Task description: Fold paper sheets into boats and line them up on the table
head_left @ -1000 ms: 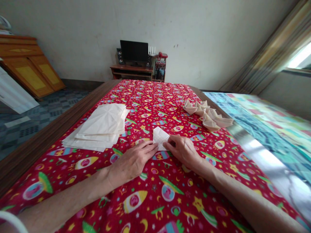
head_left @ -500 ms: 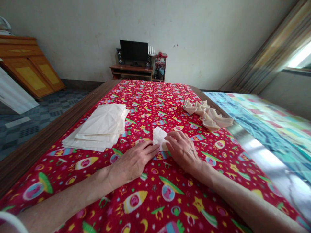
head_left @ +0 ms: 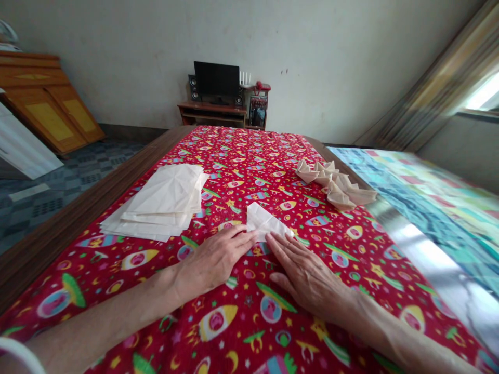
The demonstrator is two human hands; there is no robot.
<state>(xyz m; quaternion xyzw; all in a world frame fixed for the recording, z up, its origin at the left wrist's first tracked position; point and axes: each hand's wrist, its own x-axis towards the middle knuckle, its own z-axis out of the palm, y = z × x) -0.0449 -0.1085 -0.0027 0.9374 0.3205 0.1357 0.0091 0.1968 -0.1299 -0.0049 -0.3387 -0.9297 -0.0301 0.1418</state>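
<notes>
A small folded sheet of cream paper (head_left: 267,219) lies flat on the red patterned cloth (head_left: 241,332), its peak pointing away from me. The fingers of my left hand (head_left: 218,258) rest stretched out on its left lower corner. On the lower right edge lie the fingertips of my right hand (head_left: 304,270), flat with the thumb apart. To the left is a stack of larger creased sheets (head_left: 167,195). Several folded paper shapes with raised points (head_left: 337,187) sit together at the right side of the cloth.
Beyond the table's far end stands a desk with a black monitor (head_left: 217,79), speakers and a red telephone (head_left: 262,86). A bed with a blue patterned cover (head_left: 413,208) is at the right. A wooden cabinet (head_left: 50,104) stands at the left.
My right hand has slid right and toward me, its fingers flattening, and the right part of the folded paper now shows. My left hand has hardly moved.
</notes>
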